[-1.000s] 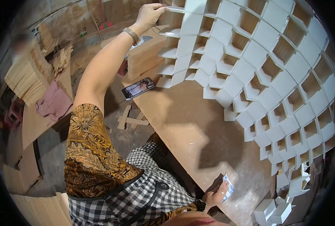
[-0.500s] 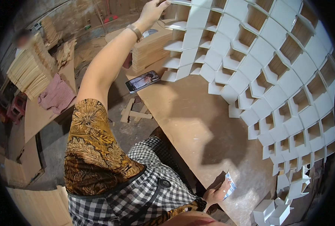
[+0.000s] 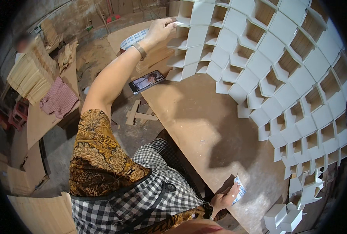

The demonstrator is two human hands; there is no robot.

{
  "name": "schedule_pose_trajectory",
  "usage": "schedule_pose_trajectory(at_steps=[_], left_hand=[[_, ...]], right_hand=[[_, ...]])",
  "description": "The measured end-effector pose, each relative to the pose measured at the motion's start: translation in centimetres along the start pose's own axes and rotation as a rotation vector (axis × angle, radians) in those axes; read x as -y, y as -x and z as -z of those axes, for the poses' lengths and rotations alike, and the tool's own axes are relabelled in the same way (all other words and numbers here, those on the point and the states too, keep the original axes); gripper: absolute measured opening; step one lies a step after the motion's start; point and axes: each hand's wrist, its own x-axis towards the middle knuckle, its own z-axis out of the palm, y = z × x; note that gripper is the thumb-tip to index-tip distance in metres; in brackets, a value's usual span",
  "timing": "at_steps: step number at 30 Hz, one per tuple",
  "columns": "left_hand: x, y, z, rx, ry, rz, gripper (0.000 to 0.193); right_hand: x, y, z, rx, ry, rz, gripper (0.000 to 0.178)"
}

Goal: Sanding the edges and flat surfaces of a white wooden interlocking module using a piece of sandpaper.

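Note:
A large curved lattice of white panels with open square cells (image 3: 267, 50) stands on the brown tabletop (image 3: 173, 105). My left hand (image 3: 160, 32) is stretched out to its left edge. The fingers of that hand are closed at the tip of a white shelf panel (image 3: 183, 22). Low on the right, my right hand (image 3: 223, 198) rests by the table's near edge. It grips a piece of sandpaper (image 3: 239, 190) with a white, blue-printed backing. Whether a scrap is also under my left fingers cannot be made out.
A phone (image 3: 147, 81) with a lit screen lies at the table's left corner. Behind my left wrist, a curled blue-printed sheet (image 3: 133, 40) sits by stacked wooden boards (image 3: 152, 62). Wood strips (image 3: 141, 113) lie on the floor. A checked cloth (image 3: 59, 97) lies further left, near another person (image 3: 23, 43).
My left hand has come down along the lattice's left edge from a higher shelf panel, uncovering the curled sheet behind. The right hand stays almost still with the sandpaper.

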Motion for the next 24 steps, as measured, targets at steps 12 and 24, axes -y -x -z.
schedule_pose_trajectory(at_steps=[12,24], left_hand=[[-0.5,-0.1,-0.1,-0.07,0.064,-0.013,0.034],[-1.4,-2.2,0.5,0.038,-0.122,0.011,0.049]], right_hand=[[0.3,-0.2,0.0,0.016,-0.006,0.002,0.027],[-0.1,0.0,-0.2,0.015,0.01,0.001,0.027]])
